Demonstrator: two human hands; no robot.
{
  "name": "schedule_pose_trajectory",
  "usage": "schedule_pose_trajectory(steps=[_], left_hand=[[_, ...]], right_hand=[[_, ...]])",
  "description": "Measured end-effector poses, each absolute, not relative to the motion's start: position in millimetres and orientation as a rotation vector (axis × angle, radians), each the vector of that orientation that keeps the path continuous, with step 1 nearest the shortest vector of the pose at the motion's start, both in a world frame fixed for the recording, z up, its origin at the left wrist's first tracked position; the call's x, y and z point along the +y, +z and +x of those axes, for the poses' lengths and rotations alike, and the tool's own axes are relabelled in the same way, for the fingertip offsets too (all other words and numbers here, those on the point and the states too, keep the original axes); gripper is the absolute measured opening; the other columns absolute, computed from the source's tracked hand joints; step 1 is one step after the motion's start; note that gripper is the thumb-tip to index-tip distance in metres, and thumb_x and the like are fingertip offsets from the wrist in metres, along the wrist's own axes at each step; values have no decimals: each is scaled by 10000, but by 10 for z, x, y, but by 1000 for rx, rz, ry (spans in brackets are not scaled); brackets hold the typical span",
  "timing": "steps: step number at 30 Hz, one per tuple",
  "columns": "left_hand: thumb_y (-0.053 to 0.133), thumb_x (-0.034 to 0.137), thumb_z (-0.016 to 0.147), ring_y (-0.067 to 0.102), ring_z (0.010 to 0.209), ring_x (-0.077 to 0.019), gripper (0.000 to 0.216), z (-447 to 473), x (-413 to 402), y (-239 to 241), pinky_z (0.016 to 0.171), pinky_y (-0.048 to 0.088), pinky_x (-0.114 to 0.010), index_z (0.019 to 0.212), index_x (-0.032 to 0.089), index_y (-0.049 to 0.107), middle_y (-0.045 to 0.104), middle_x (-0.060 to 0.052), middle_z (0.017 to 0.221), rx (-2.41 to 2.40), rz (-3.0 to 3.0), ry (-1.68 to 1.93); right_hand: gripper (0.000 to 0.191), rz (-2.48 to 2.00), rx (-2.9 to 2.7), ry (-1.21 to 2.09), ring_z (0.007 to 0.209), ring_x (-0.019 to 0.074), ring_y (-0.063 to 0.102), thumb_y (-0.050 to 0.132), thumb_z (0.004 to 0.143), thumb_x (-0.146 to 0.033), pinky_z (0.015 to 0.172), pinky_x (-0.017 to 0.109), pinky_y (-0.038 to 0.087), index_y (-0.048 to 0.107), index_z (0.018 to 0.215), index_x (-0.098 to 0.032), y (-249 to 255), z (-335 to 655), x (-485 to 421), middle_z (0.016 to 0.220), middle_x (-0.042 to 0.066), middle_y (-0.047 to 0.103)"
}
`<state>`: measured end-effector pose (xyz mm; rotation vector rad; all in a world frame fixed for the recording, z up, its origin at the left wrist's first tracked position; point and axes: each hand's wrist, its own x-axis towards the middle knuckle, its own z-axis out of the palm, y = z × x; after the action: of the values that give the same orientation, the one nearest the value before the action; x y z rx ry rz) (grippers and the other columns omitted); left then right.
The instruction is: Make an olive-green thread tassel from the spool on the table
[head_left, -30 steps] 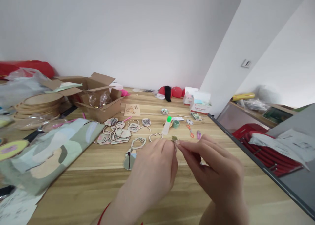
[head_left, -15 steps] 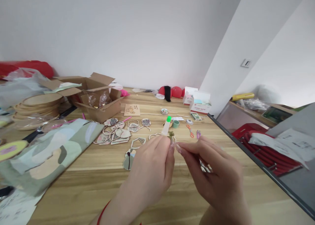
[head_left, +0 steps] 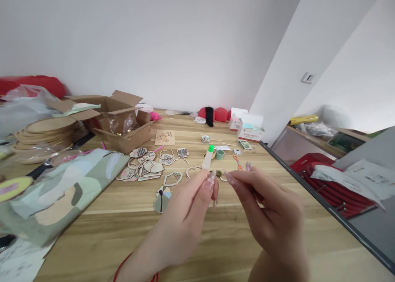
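In the middle of the head view, my left hand [head_left: 188, 216] is closed in a pinch, thumb against the fingers. At its fingertips is a small green tuft [head_left: 219, 174] that looks like moss. My right hand [head_left: 271, 216] pinches thumb and forefinger just right of the tuft; anything between them is too small to make out. Behind the left fingers stands a white glue bottle [head_left: 207, 158] with a green cap. Beyond the hands are a small green cup [head_left: 219, 153] and orange-handled scissors [head_left: 237, 162]. Flat wooden cutouts [head_left: 149, 167] lie left of the hands.
An open cardboard box [head_left: 123, 136] stands at the back left, near stacked round wooden pieces [head_left: 46, 134]. A patterned cloth-like sheet [head_left: 70, 191] covers the left side. Sticky note boxes [head_left: 250, 133] stand back right. The dark table edge [head_left: 321, 202] runs along the right.
My hands have drawn slightly apart, and the left has turned so its thumb shows on top. The green tuft, upright above the fingertips before, now sits lower between them.
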<state>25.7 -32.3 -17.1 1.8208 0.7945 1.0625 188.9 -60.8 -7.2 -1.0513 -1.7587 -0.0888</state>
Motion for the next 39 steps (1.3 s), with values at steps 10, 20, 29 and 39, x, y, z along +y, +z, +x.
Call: schedule_pose_trajectory(steps=[10, 20, 29, 39], left_hand=[[278, 326, 1032, 479, 741, -133, 272, 301, -319, -204, 694, 365, -308, 848, 218, 447, 502, 17, 796, 829, 1972, 1133], [279, 290, 1022, 492, 710, -145, 262, 266, -308, -187, 656, 385, -313, 816, 217, 423, 518, 7, 774, 849, 2083, 1181], [265, 324, 1027, 477, 695, -125, 322, 233, -331, -162, 659, 384, -284, 769, 213, 422, 490, 22, 729, 821, 2003, 1205], [405, 387, 990, 400, 534, -96, 446, 249, -174, -148, 531, 318, -253, 591, 187, 415, 413, 49, 542, 853, 1778, 1207]], right_hand=[[233, -1021, -1822, -221, 679, 92, 604, 556, 870, -15, 872, 264, 453, 612, 1019, -185, -87, 1795, -618, 821, -23, 706], [296, -1022, -1875, -235, 749, 113, 627, 508, 894, -15, 843, 270, 461, 592, 1123, -182, -126, 1793, -572, 854, -2, 708], [320, -1025, -1946, -218, 716, 141, 589, 470, 900, -5, 717, 283, 461, 568, 1149, -180, -119, 1797, -596, 827, 19, 678], [236, -1034, -2006, -218, 611, 147, 468, 443, 913, -38, 551, 270, 403, 606, 990, -190, -136, 1727, -518, 698, 18, 587]])
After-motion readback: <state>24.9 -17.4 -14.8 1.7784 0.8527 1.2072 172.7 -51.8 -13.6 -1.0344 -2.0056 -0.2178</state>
